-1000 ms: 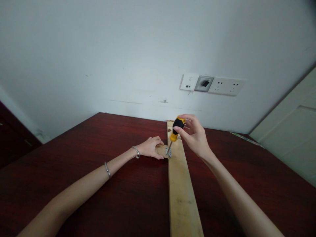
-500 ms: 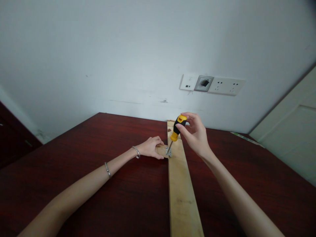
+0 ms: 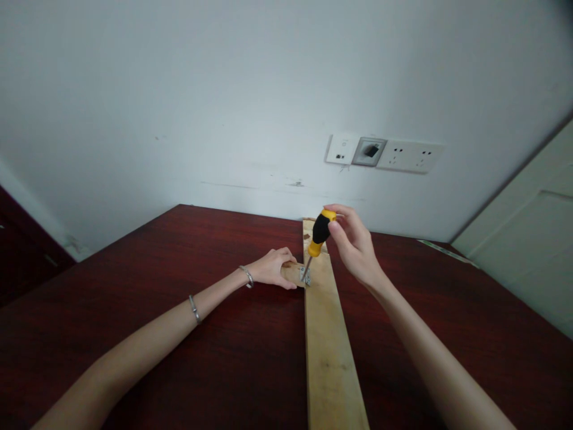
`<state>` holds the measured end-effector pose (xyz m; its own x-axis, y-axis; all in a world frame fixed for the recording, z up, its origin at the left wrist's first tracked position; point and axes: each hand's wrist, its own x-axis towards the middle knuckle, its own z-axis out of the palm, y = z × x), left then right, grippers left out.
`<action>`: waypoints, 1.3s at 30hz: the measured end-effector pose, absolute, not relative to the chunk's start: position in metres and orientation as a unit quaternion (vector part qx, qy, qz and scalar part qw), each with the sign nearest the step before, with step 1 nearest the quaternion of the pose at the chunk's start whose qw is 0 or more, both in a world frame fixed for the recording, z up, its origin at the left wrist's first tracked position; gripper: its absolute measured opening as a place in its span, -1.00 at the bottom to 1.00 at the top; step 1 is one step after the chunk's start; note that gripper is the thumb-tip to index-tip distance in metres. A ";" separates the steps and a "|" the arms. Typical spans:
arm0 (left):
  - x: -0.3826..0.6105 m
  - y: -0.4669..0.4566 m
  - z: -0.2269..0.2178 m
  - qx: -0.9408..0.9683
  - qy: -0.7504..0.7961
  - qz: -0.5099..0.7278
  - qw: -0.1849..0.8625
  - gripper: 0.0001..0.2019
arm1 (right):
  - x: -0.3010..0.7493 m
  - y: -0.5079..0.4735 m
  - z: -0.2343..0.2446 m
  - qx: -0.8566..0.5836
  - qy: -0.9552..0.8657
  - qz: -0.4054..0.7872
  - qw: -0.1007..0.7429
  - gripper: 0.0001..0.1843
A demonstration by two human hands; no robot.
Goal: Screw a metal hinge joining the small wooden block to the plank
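A yellow and black screwdriver (image 3: 321, 230) leans to the right, its handle top pinched by the fingers of my right hand (image 3: 356, 245). Its tip meets a small metal hinge (image 3: 305, 275) that spans a small wooden block (image 3: 292, 273) and a long wooden board (image 3: 333, 352). My left hand (image 3: 272, 269) grips the block from the left, thumb on the near side and fingers on the far side. The block sits against the board's left edge. Any screw under the tip is too small to make out.
The board lies lengthwise on a dark red table (image 3: 201, 358), its far end near the white wall (image 3: 224, 89). Sockets and a switch panel (image 3: 412, 156) are on the wall. A thin flat strip (image 3: 447, 253) lies at the table's right back edge.
The screwdriver's handle has turned, and my right thumb and fingers have shifted round it. My left hand, the block and the board stay where they were.
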<state>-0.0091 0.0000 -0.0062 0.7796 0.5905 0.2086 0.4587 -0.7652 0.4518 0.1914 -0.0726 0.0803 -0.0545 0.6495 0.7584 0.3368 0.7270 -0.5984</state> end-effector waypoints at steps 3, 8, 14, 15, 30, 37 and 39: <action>-0.009 0.000 -0.005 0.925 0.285 0.168 0.188 -0.42 | 0.193 -0.073 0.081 -0.341 -0.722 0.169 0.579 -0.68; -0.009 0.000 -0.006 0.927 0.283 0.167 0.183 -0.41 | 0.193 -0.068 0.078 -0.338 -0.711 0.160 0.596 -0.64; -0.009 0.000 -0.006 0.926 0.281 0.167 0.188 -0.42 | 0.195 -0.074 0.087 -0.356 -0.737 0.176 0.547 -0.61; -0.009 0.000 -0.006 0.926 0.280 0.167 0.189 -0.42 | 0.196 -0.075 0.088 -0.357 -0.739 0.177 0.543 -0.59; -0.010 0.002 -0.007 0.929 0.273 0.167 0.187 -0.42 | 0.199 -0.071 0.087 -0.354 -0.743 0.164 0.544 -0.55; -0.010 0.002 -0.007 0.926 0.277 0.174 0.190 -0.41 | 0.197 -0.073 0.086 -0.366 -0.745 0.141 0.540 -0.48; -0.010 0.002 -0.007 0.925 0.277 0.175 0.194 -0.41 | 0.198 -0.073 0.086 -0.354 -0.754 0.175 0.525 -0.44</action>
